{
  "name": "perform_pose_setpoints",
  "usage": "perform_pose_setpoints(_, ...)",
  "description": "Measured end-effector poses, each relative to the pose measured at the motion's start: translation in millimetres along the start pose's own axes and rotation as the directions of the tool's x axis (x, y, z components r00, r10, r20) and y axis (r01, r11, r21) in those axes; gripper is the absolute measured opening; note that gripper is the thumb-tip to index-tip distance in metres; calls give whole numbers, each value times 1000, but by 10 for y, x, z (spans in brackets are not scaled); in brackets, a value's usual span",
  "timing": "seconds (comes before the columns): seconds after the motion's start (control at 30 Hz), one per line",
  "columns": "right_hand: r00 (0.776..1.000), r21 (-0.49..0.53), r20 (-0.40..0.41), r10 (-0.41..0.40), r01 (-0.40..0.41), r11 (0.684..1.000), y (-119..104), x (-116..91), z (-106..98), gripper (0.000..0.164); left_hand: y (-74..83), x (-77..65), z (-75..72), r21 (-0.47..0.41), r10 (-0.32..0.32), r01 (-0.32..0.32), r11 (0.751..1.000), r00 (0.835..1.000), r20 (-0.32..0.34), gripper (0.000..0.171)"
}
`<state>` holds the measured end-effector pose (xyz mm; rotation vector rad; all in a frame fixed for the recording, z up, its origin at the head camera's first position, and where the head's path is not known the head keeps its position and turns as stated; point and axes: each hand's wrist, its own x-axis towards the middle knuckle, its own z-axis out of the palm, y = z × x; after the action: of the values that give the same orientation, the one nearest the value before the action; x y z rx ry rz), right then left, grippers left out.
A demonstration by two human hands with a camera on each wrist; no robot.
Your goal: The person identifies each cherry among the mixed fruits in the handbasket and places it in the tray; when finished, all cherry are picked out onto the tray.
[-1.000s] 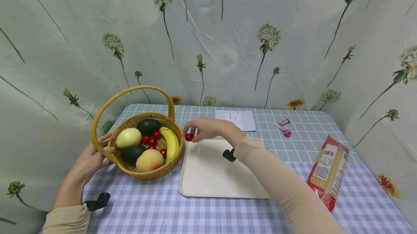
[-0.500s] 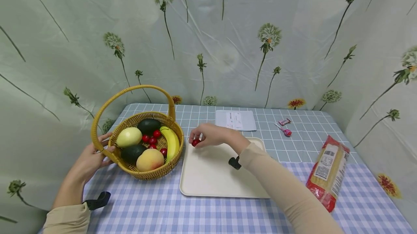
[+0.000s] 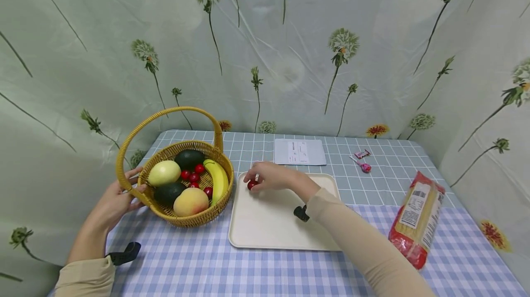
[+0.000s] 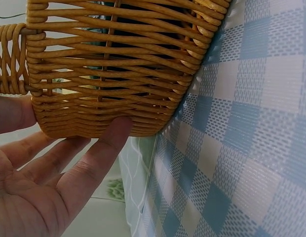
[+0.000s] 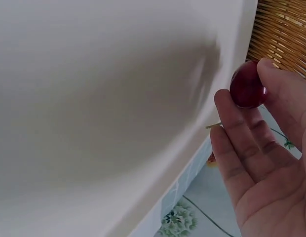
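My right hand pinches a dark red cherry between thumb and fingers, just above the left back part of the cream tray. In the right wrist view a thin green stem pokes out by the fingertips. My left hand touches the outer left side of the yellow wicker basket, its fingers spread near the handle's foot. Inside the basket lie a banana, a peach, two dark green avocado-like fruits, a pale yellow-green fruit and several cherries.
Behind the tray lies a grey-white packet with a label. A lollipop and a small wrapped candy are at the back right. A red-ended bag of noodles lies near the right edge. Flowered curtains surround the table.
My right hand has moved right and slightly down with the cherry, from beside the basket's rim to over the tray. The left hand and the basket have stayed in place.
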<state>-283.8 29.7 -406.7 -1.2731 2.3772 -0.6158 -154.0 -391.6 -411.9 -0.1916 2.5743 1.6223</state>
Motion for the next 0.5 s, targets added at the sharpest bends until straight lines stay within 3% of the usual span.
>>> perform_pose_setpoints(0.2,999,-69,-36,-5,2,998,26,-3,63,31,1,-10,3,4,-2,2,1000,1000,0,72)
perform_pose_setpoints(0.5,998,-38,-67,-10,8,999,56,-22,118,31,-5,1,-4,5,-16,16,1000,1000,1,72)
